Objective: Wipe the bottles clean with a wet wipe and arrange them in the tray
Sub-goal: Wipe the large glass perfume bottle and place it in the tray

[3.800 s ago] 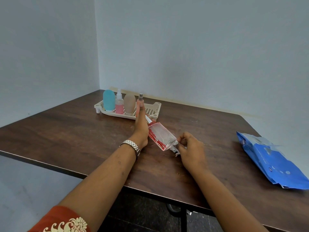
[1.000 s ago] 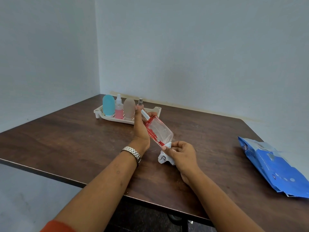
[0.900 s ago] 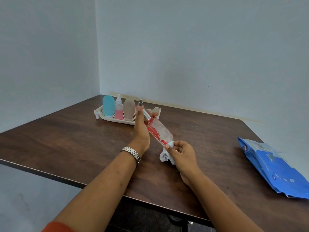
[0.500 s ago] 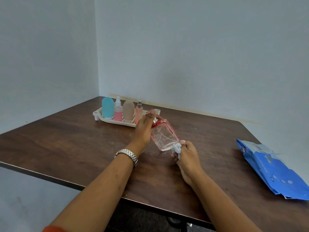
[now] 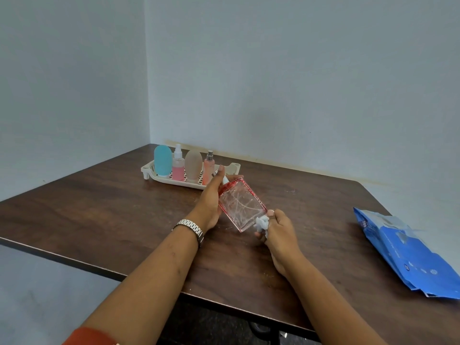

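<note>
My left hand grips a flat clear bottle with red edges by its neck end, tilted above the table. At the bottle's lower right corner my right hand pinches a crumpled white wet wipe against the glass. Behind them a cream slotted tray holds a blue bottle, a pink spray bottle, a beige bottle and a slim peach spray bottle, all upright in a row.
A blue wet-wipe pack lies at the table's right edge. The dark wooden table stands in a corner, with walls at the back and left. Its front edge runs just under my forearms.
The bottle has turned in my left hand, so its broad clear face now shows. My right hand with the wipe has moved from the bottle's bottom edge to its lower right corner.
</note>
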A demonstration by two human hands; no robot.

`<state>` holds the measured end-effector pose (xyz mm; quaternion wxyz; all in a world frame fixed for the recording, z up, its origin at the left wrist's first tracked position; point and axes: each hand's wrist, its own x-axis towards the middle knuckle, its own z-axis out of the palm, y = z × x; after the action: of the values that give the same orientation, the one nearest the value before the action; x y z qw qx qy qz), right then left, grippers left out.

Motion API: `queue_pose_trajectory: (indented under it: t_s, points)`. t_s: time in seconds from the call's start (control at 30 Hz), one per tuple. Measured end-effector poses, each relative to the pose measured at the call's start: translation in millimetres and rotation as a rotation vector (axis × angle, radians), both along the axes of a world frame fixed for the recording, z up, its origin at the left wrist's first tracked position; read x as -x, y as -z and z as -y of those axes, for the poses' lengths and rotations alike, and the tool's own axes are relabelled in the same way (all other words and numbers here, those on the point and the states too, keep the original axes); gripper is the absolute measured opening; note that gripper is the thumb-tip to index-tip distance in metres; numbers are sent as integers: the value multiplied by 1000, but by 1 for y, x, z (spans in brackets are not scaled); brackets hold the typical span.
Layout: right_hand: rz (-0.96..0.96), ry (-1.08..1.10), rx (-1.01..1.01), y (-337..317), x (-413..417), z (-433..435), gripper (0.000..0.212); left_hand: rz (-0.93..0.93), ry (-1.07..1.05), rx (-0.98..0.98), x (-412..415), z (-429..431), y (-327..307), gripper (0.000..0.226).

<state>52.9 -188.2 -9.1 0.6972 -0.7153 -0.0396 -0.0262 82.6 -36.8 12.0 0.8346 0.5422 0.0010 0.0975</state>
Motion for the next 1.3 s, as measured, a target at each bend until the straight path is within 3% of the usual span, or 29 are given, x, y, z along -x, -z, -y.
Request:
queue_pose_trajectory:
  t_s: [0.2,0.3,0.37,0.5,0.63,0.8,0.93,1.1,1.3]
  points:
    - [16,29,64,1,-2,0,25,-57,-7,90,-1,-1,0,46]
    - [56,99,82,2,-7,3,11,-64,-38,88,0,-1,0,45]
    - [143,147,127,3,-9,5,2,-79,-20,104,0,-1,1,48]
    - [412,246,211,-5,-5,9,9,-75,29,121,-4,-1,4,53]
    - [479,301,247,-13,-19,16,13,-69,49,107,-6,-4,5,48]
    - [515,164,341,-37,-42,20,15,-63,105,87,-8,-4,3,46]
    - [707,-44,441,-50,-56,11,22,-64,152,85,-14,-2,4,48]
    - [864,-138,686,-25,-73,2,38,-59,186,99,-24,-1,8,48]
    - [885,-120,635,-20,-75,4,36,-61,167,20,-25,0,11,45]
